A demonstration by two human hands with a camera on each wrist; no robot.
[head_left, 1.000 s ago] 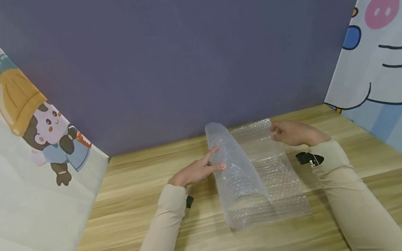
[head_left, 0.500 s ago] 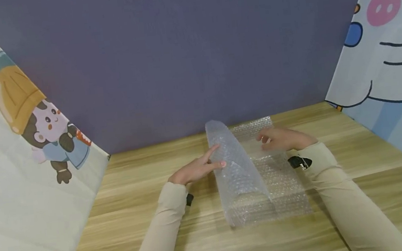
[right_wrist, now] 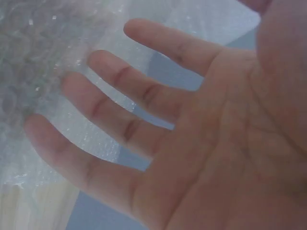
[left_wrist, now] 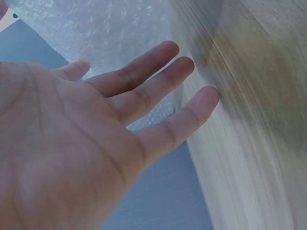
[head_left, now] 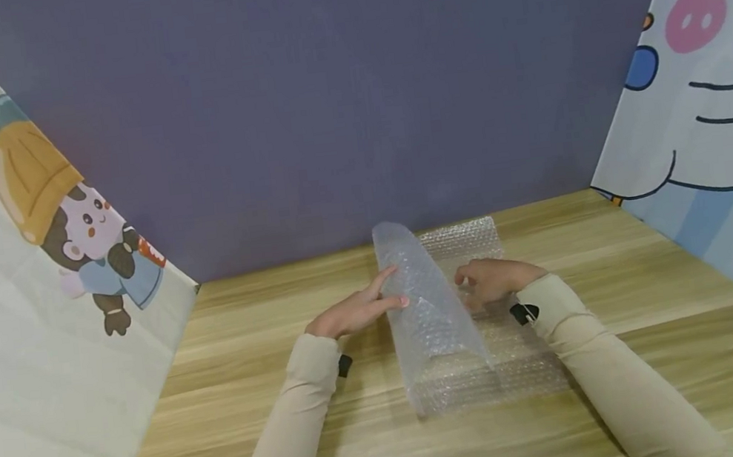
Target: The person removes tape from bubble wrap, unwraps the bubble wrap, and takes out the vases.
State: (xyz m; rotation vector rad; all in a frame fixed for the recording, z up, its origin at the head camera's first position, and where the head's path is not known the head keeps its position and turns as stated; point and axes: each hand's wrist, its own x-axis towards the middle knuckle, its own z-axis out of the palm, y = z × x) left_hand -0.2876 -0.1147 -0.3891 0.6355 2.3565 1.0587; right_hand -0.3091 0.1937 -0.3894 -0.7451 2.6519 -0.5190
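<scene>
A clear sheet of bubble wrap (head_left: 441, 332) lies on the wooden table, its left part folded over into a raised, slanting flap. At the flap's left edge is my left hand (head_left: 355, 313), with forefinger and thumb laid on the plastic. Its other fingers (left_wrist: 158, 98) stretch out loosely beside the wrap in the left wrist view. My right hand (head_left: 494, 280) is over the flat part, just right of the flap's slanted edge. Spread and slightly bent, its fingers (right_wrist: 112, 117) hold nothing, and the bubbled layer shows behind the fingertips in the right wrist view.
The wood-grain table (head_left: 253, 359) ends at a tall grey-purple panel (head_left: 354, 110) behind the wrap. White printed panels flank it, one with a cartoon figure in an orange hat (head_left: 39, 181) on the left, one with a pink snout (head_left: 695, 19) on the right.
My right hand has moved left and toward me, from the wrap's far right corner to beside the flap. My left hand and the flap have stayed nearly the same.
</scene>
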